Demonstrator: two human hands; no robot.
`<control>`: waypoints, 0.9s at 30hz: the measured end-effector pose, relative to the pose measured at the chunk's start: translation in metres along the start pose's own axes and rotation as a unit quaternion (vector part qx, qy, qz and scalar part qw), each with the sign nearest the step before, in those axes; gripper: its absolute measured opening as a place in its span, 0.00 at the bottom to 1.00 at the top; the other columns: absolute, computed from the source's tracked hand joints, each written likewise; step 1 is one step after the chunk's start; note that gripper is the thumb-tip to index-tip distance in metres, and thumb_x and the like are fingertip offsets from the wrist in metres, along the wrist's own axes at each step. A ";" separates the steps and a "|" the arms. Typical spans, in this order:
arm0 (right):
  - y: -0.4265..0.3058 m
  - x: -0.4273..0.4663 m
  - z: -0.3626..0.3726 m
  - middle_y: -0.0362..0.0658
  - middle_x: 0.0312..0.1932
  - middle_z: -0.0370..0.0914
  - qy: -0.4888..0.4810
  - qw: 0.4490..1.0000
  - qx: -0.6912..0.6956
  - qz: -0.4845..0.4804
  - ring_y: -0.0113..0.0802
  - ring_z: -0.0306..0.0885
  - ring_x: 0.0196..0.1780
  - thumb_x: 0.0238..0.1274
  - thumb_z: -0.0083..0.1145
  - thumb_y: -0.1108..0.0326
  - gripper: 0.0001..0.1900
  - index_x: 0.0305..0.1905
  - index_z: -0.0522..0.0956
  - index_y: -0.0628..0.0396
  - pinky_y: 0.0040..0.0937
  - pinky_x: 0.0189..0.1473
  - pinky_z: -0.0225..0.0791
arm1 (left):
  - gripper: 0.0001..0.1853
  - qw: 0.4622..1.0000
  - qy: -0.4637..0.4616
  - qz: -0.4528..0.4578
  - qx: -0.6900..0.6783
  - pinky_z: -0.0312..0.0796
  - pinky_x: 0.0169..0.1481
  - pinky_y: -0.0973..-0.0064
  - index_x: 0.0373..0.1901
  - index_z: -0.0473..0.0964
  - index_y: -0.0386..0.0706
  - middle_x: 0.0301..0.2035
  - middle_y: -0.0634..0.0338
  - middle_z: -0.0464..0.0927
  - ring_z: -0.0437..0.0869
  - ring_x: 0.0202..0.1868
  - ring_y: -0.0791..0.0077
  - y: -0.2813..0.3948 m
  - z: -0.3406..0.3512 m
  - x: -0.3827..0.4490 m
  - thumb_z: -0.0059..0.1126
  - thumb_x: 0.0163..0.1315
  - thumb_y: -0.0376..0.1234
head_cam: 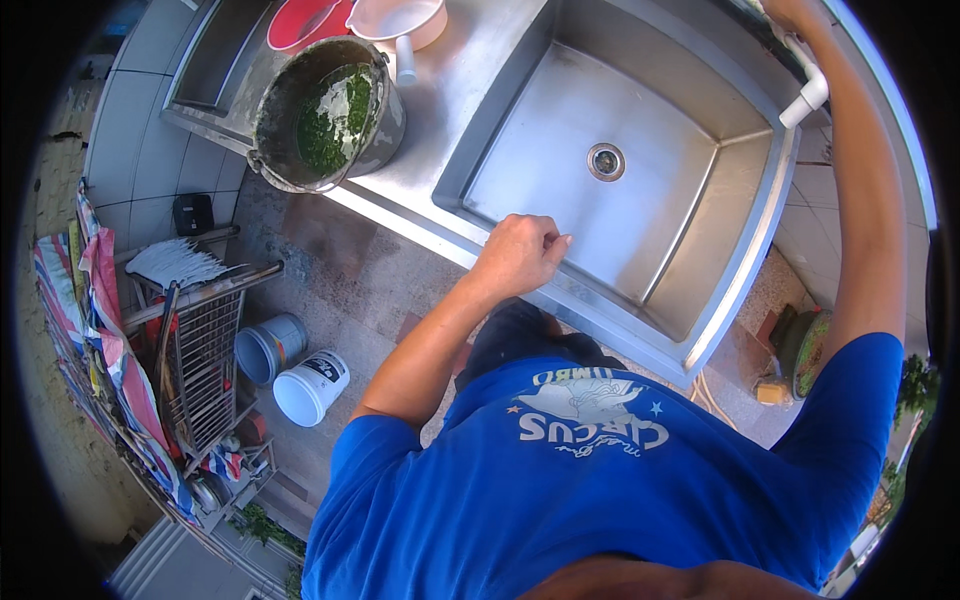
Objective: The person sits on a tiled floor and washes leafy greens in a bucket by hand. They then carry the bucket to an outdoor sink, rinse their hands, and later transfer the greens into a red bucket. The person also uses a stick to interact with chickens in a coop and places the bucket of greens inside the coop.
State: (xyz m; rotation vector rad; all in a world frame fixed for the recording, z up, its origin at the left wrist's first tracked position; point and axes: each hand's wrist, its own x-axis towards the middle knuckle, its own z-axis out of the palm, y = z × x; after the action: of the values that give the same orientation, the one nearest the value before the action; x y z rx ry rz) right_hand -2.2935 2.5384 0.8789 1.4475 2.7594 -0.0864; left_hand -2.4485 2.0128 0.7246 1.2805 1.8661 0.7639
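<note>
My left hand point(523, 251) is loosely curled over the front rim of a stainless steel sink point(547, 127), with nothing visible in it. The basin holds no standing water, and its round drain point(606, 162) is in plain sight. At the upper right, my right hand point(796, 16) is beside a white plastic pipe point(806, 94) with a downturned end. The picture's edge cuts off its fingers, so their grip is unclear. Left of the basin, a dark, worn bucket point(386, 124) contains water with green plant bits point(330, 124).
A red basin point(300, 26) and a pink handled dipper point(397, 19) sit behind the bucket. Two pails, one grey point(270, 349) and one white point(311, 390), are on the floor beside a metal rack point(210, 367). A planter point(806, 352) is at right.
</note>
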 end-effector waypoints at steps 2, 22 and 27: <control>-0.003 -0.003 -0.001 0.63 0.45 0.80 -0.006 1.000 0.027 -0.011 0.50 0.81 0.47 0.60 0.58 0.58 0.26 0.57 0.73 0.69 0.43 0.50 0.75 | 0.14 0.998 -0.046 0.027 0.026 0.78 0.38 0.64 0.28 0.83 0.30 0.23 0.44 0.82 0.86 0.26 0.55 -0.008 0.023 0.025 0.61 0.62 0.36; -0.022 -0.213 0.131 0.49 0.26 0.81 0.231 0.625 0.695 0.270 0.31 0.76 0.24 0.70 0.55 0.61 0.14 0.37 0.77 0.64 0.25 0.24 0.62 | 0.06 0.762 -0.072 -0.409 -0.497 0.72 0.21 0.69 0.33 0.69 0.38 0.23 0.57 0.71 0.74 0.21 0.69 0.012 0.241 0.254 0.51 0.64 0.32; -0.061 -0.280 0.244 0.54 0.36 0.79 0.082 0.372 0.835 0.398 0.42 0.79 0.37 0.75 0.48 0.58 0.17 0.41 0.74 0.66 0.33 0.39 0.72 | 0.06 0.753 -0.064 -0.358 -0.549 0.70 0.21 0.64 0.30 0.70 0.39 0.23 0.55 0.71 0.74 0.19 0.65 0.013 0.266 0.275 0.49 0.62 0.31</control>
State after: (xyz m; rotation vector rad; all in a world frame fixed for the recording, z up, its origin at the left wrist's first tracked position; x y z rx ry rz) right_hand -2.1858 2.2586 0.6507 2.4370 0.5540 -3.2026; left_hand -2.2845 2.2939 0.5228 -0.1507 1.1985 1.0210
